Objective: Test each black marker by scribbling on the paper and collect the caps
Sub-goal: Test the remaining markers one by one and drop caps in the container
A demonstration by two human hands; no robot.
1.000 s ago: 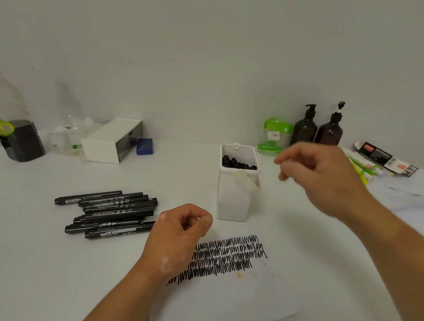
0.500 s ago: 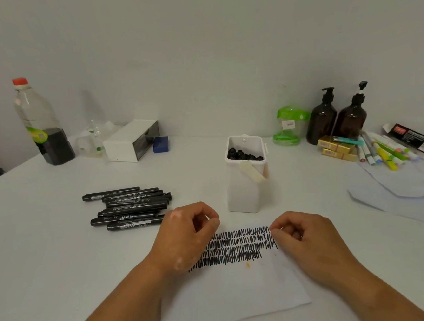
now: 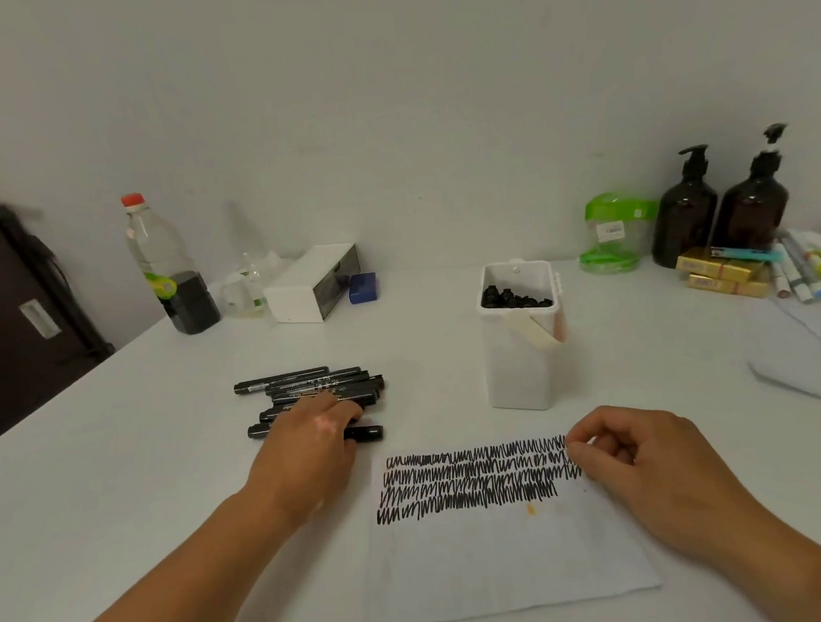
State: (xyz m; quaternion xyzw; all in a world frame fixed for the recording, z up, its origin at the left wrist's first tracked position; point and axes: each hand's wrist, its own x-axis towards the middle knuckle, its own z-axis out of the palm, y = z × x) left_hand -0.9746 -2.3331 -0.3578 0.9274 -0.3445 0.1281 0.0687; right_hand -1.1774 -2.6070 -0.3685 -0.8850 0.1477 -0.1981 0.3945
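Several black markers lie in a pile on the white table, left of centre. My left hand reaches over the near side of the pile, and its fingers lie across the markers without clearly closing round one. A sheet of paper with rows of black scribbles lies in front of me. My right hand rests on the paper's right edge, beside the scribbles, with its fingers curled and nothing held. Behind the paper stands a white tub that holds several black caps.
At the back left stand a bottle with dark liquid, a white box and a blue block. At the back right are a green-lidded jar, two brown pump bottles, gold boxes and coloured pens. Loose paper lies on the right.
My left hand has moved off the paper, left and forward, onto the marker pile. My right hand came down from beside the tub to the paper's right edge. The view has tilted up.
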